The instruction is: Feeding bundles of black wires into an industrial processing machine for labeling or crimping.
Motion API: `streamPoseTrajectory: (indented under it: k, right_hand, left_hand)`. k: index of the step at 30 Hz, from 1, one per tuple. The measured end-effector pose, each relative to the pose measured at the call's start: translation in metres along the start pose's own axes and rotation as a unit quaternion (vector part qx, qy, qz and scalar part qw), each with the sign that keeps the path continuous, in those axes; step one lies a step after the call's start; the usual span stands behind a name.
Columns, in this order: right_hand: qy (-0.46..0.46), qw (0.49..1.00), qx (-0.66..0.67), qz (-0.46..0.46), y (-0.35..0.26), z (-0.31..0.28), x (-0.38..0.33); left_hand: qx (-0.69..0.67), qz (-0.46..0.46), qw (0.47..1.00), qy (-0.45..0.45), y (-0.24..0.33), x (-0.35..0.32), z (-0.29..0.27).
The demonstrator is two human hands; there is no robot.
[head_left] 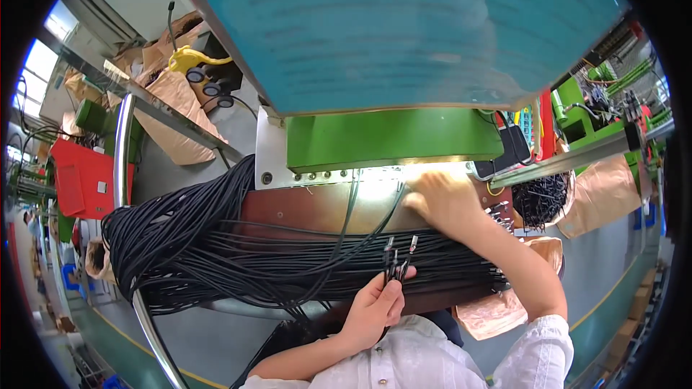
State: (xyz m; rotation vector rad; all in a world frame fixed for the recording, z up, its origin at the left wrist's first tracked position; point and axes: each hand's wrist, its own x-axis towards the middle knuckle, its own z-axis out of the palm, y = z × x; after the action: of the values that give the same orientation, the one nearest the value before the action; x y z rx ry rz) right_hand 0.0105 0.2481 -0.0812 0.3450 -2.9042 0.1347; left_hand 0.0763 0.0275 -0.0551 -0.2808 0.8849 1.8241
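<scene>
My left hand (376, 305) is closed round a few black cables (395, 271) whose metal terminal ends point upward. It is held in front of my chest, at the near side of the bench. My right hand (445, 200) reaches to the brightly lit lower edge of the green machine housing (393, 137). Motion and glare smear its fingers, so I cannot make out whether they grip anything. Two dark cables (349, 210) run up to that edge, one ending close to my right fingertips. Across the brown bench top (288, 205) lies a thick bundle of black cables (238, 270).
A large blue-green panel (418, 36) overhangs the machine. The cable bundle drapes over a metal rail (124, 151) at the left. To the right are a black box (512, 145), a metal bar (569, 161) and a paper sack (602, 194). A red bin (79, 180) stands far left.
</scene>
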Motion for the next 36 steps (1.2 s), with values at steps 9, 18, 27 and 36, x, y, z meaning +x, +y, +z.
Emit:
streamPoseTrajectory:
  k: [9, 18, 27, 36]
  right_hand:
    - [0.021, 0.992, 0.120, -0.040, 0.014, 0.001, -0.001]
    - [0.031, 0.977, 0.015, -0.211, -0.024, -0.049, -0.025]
    - [0.098, 0.986, 0.090, -0.105, -0.038, -0.030, -0.025]
    - [0.035, 0.930, 0.361, 0.061, -0.051, -0.012, -0.006]
  left_hand:
    - [-0.021, 0.049, 0.998, 0.019, -0.001, 0.006, -0.003]
    - [0.010, 0.017, 0.998, 0.058, 0.003, 0.005, 0.008]
    - [0.188, 0.131, 0.969, 0.090, 0.012, -0.006, -0.007]
    - [-0.097, 0.081, 0.992, 0.000, 0.027, -0.002, -0.015]
